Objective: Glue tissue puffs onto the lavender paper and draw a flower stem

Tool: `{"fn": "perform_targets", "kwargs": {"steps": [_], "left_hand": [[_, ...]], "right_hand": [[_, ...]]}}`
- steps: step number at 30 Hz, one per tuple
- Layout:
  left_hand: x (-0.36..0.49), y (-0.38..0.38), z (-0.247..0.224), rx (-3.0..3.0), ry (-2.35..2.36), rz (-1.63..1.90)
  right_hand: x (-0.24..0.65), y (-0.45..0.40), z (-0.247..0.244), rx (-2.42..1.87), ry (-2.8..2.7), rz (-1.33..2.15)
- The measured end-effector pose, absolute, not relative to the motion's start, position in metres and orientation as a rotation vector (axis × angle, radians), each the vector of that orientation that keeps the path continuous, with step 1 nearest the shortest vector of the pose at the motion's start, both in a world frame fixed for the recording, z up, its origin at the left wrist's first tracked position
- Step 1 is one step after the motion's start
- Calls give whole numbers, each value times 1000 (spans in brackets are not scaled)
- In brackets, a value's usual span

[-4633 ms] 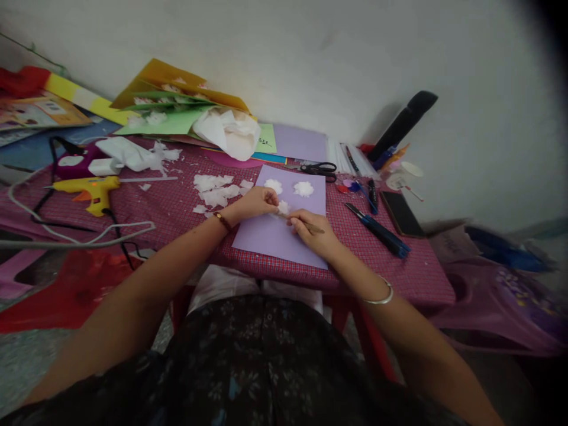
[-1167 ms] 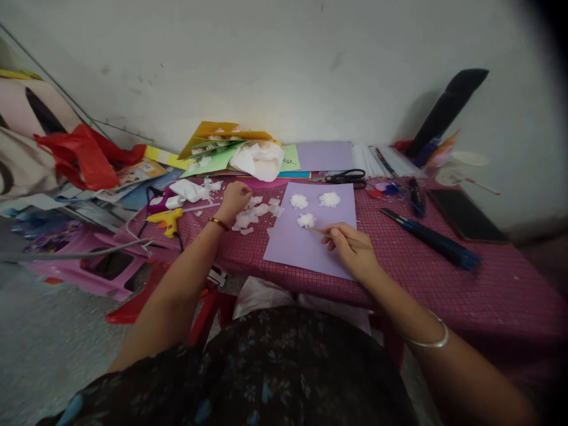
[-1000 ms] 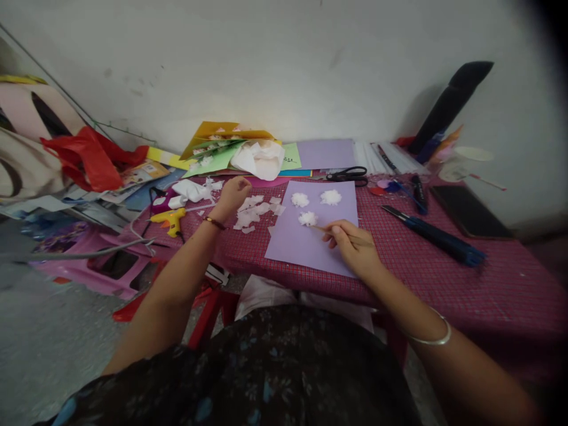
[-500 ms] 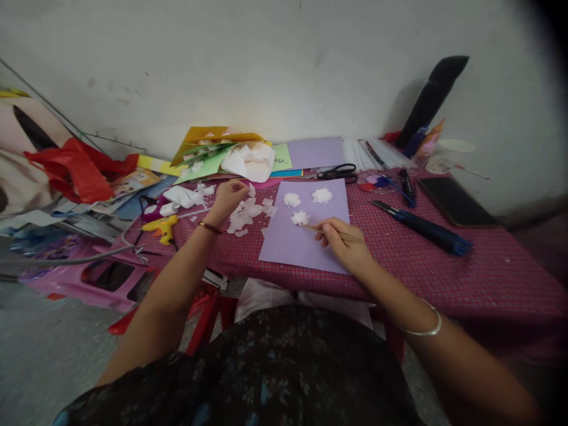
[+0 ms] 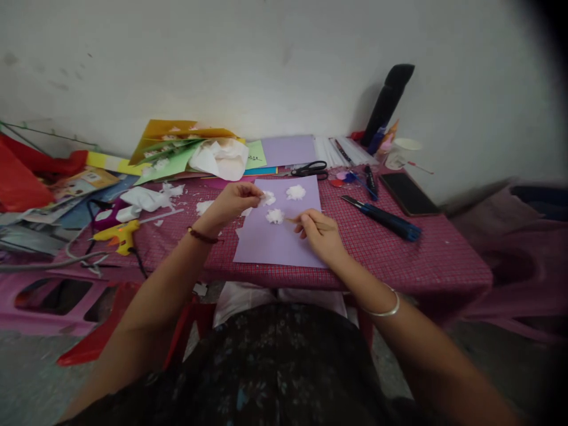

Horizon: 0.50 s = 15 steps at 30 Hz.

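A purple sheet of paper (image 5: 277, 248) lies on the table, bearing three fluffy white paper tufts: one at the upper right (image 5: 296, 192), one lower down (image 5: 275, 216) and one at the upper left (image 5: 268, 198). My left hand (image 5: 235, 204) is closed in a pinch over the sheet's left side, a small scrap of white tissue paper at its fingertips, close to the upper-left tuft. In my right hand (image 5: 320, 234) is a thin wooden stick (image 5: 290, 220), pinched, its tip just right of the lower tuft. Torn tissue pieces (image 5: 205, 207) lie partly hidden behind my left hand.
Left on the checked tablecloth are a yellow glue gun (image 5: 119, 235) and crumpled white tissue (image 5: 148, 198). Coloured cards (image 5: 177, 145) and scissors (image 5: 310, 170) lie along the back. A blue utility knife (image 5: 386, 220), a phone (image 5: 409, 193) and a paper cup (image 5: 403, 152) are at right.
My left hand has moved right, from above the torn tissue pieces to over the purple sheet. My right hand stays by the lower tuft with the stick. The whole view has shifted.
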State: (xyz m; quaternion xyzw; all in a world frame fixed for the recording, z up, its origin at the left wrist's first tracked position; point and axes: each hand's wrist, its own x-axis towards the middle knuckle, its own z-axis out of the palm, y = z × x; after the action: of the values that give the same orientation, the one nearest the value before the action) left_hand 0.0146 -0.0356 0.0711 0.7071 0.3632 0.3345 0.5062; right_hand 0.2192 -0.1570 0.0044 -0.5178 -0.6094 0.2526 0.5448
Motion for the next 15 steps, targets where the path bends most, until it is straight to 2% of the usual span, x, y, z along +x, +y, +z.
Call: {"fn": "perform_targets", "kwargs": {"steps": [8,15], "left_hand": [[35,-33,32,1439,788,777],[24,-30,24,1338,719,779]], "right_hand": [[218,-157,3,-1293,-1631,539],[218,-157,4,-1307,-1644,512]]}}
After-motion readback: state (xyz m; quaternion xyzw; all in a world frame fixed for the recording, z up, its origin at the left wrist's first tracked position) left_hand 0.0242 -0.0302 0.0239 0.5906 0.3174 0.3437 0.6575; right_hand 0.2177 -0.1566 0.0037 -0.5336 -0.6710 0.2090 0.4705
